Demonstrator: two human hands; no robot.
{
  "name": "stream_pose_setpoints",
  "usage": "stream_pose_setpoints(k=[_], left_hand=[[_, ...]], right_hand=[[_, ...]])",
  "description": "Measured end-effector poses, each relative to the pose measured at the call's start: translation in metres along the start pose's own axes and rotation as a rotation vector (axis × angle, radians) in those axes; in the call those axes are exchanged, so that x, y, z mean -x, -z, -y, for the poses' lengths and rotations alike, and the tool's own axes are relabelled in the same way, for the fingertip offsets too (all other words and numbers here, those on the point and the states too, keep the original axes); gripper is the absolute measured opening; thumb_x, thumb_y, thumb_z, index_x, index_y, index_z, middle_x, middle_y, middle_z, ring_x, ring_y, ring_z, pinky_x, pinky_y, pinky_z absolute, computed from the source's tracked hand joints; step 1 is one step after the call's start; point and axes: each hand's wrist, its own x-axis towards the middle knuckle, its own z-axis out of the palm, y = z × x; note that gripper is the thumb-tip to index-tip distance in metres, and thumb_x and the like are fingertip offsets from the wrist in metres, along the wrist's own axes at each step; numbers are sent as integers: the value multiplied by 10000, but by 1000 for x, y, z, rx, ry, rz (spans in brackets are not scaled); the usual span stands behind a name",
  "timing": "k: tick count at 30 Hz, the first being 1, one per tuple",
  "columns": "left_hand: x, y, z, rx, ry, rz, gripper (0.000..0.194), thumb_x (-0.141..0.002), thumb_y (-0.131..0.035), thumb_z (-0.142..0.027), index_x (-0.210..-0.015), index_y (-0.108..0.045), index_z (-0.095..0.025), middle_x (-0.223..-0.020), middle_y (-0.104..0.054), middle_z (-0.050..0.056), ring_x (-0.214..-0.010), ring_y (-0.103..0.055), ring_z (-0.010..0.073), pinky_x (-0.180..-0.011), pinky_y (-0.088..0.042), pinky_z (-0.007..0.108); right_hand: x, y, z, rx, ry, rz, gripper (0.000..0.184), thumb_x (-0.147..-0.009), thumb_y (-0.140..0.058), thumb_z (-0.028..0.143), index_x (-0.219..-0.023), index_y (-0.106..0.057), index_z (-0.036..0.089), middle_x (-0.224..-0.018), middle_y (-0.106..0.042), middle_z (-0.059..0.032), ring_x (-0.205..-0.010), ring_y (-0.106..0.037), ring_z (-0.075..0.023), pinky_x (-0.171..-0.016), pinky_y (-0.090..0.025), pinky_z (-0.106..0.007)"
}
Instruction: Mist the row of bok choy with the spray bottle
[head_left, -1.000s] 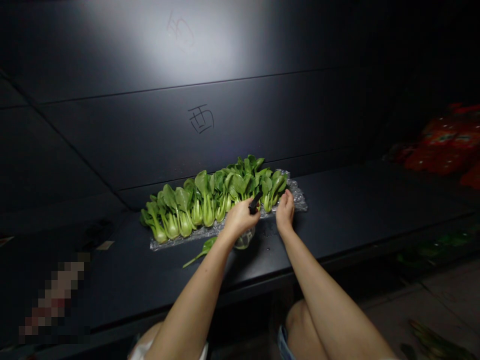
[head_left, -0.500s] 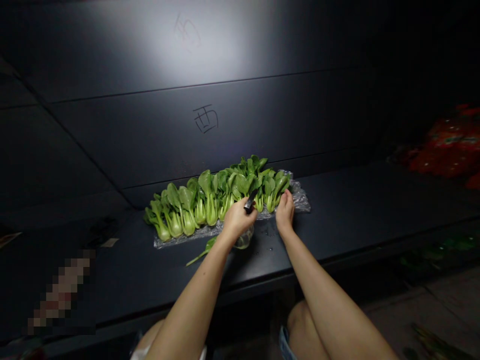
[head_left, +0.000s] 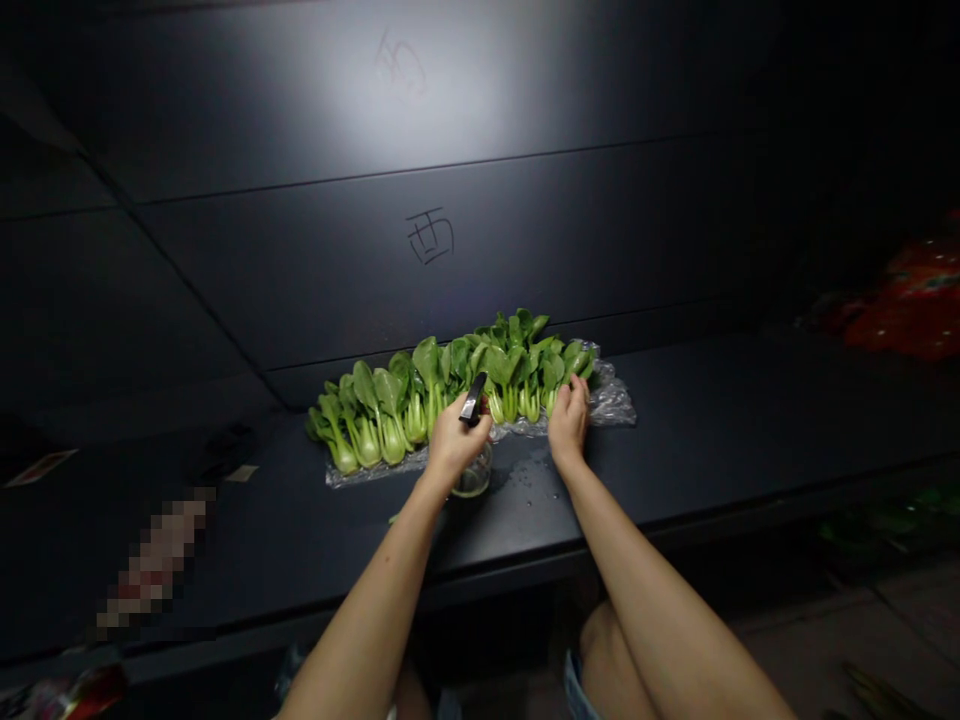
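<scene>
A row of green bok choy heads point(head_left: 420, 400) stands on a clear plastic sheet point(head_left: 611, 400) on a dark shelf point(head_left: 712, 430). My left hand point(head_left: 452, 445) is closed round a small clear spray bottle point(head_left: 472, 478) with a black nozzle point(head_left: 473, 397) that points up toward the greens. My right hand point(head_left: 568, 420) rests at the right end of the row, its fingers curled on the stems of the last bok choy heads point(head_left: 559, 375).
Dark panels point(head_left: 420, 240) with chalk marks rise behind the shelf. Red packets point(head_left: 911, 300) lie at the far right. Small dark items point(head_left: 225, 455) sit on the shelf at the left. My bare knee point(head_left: 600, 640) shows below the shelf edge.
My left hand has turned the bottle so that its nozzle points more upward. The view has shifted left, so everything sits a little further right. My right hand stays at the row's end.
</scene>
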Motion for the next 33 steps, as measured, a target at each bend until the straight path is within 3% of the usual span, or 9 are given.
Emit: stream_pose_setpoints(k=[6,12,17,21,30,33], left_hand=[[0,12,13,170,24,-57,253,-709,-569,-239,-948,-609,-167,-820,-687,26,-570,-652,136,-573,-508,239],[2,21,15,244,97,-132,238,-681,-589,-233,-901,-615,-146,-791,-663,26,-540,-631,129,-559,-523,257],[3,24,21,349,80,-158,263,-670,-596,-231,-918,-603,-145,-857,-655,44,-614,-634,137,-541,-539,259],[4,29,25,321,121,-138,260,-663,-605,-243,-907,-595,-153,-856,-663,37,-561,-625,120,-532,-525,248],[9,39,33,238,232,-214,239,-661,-628,-290,-860,-609,-159,-710,-659,2,-464,-612,119,-496,-488,230],[10,40,35,259,231,-217,239,-667,-620,-275,-874,-608,-157,-748,-664,7,-453,-609,116,-476,-481,230]], right_hand=[[11,-9,12,-11,25,33,545,-931,-250,436,-1262,-523,99,-1350,-504,-204,-1328,-387,-241,-1094,-304,-437],[20,-19,20,-27,18,68,557,-924,-248,429,-1263,-522,84,-1356,-502,-210,-1318,-401,-238,-1095,-302,-428],[24,-23,22,-31,30,83,547,-915,-266,412,-1247,-526,64,-1351,-506,-229,-1312,-412,-248,-1088,-312,-435],[27,-25,22,-22,33,78,507,-922,-274,411,-1251,-530,124,-1350,-518,-186,-1309,-418,-233,-1078,-324,-433],[30,-28,21,-22,37,98,496,-919,-288,402,-1254,-528,126,-1336,-532,-188,-1289,-441,-234,-1075,-329,-435],[34,-30,24,-32,28,112,502,-919,-282,400,-1265,-516,122,-1341,-528,-189,-1292,-439,-231,-1076,-330,-431]])
